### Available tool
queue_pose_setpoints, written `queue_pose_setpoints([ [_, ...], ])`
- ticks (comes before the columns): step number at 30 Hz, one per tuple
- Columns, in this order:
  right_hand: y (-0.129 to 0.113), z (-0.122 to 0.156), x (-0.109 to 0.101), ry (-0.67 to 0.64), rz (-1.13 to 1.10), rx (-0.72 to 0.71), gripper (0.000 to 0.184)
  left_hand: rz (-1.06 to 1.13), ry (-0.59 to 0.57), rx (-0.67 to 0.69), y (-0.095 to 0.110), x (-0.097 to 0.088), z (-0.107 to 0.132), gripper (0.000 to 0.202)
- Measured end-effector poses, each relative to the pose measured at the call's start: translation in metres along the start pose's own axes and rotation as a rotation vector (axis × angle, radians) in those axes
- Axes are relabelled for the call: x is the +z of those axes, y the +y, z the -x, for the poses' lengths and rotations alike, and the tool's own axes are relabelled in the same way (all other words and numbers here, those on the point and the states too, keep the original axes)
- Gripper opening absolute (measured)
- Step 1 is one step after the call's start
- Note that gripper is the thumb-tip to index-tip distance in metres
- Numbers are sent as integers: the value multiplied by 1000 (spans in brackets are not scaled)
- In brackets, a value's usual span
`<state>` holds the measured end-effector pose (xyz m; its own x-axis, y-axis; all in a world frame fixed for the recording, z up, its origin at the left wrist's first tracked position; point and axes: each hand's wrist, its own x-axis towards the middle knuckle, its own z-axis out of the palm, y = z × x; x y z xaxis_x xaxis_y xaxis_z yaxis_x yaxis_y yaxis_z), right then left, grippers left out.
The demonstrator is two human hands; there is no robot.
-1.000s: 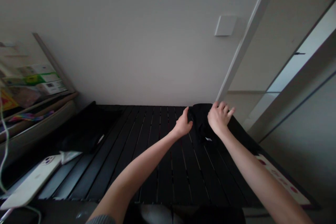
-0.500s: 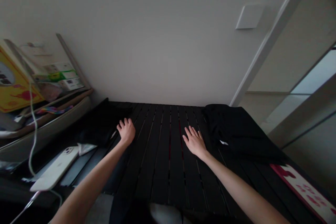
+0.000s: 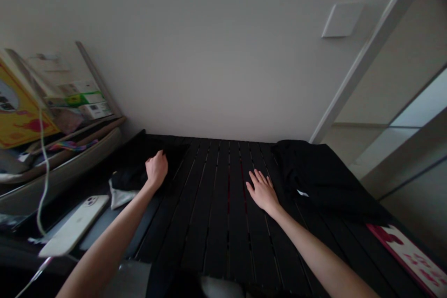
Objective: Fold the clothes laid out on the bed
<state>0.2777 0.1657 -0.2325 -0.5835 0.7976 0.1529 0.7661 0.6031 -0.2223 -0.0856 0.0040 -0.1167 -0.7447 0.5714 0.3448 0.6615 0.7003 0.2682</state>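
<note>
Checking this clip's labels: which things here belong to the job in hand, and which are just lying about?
Job in hand:
left hand, at the left black cloth
right hand, flat on the slats, beside the right black cloth

Lying about:
white phone
cable
boxes
red-and-white mat

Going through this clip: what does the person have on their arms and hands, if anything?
Nothing shows on them. The left hand and right hand are bare, with no gloves, rings or bracelets visible. The left forearm and right forearm are bare too, with no sleeve in view.
</note>
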Motion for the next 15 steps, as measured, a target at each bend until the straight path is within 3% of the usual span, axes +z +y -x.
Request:
queue_pose_setpoints([
  [3, 0, 1, -2, 76, -107, 3, 65, 328, -22, 198, 45, -16, 20, 37],
  [7, 0, 3, -16, 237, -342, -94, 85, 769, -151, 402, 103, -24, 41, 29],
  [11, 4, 6, -37, 418, -479, -141, 69, 936, -287, 306, 134, -7, 42, 27],
  [13, 8, 8, -44, 392, -587, -137, 56, 878, -391, 216, 137, 7, 36, 27],
  [15, 9, 9, -46, 265, -783, -109, 50, 749, -481, 182, 134, 20, 27, 25],
])
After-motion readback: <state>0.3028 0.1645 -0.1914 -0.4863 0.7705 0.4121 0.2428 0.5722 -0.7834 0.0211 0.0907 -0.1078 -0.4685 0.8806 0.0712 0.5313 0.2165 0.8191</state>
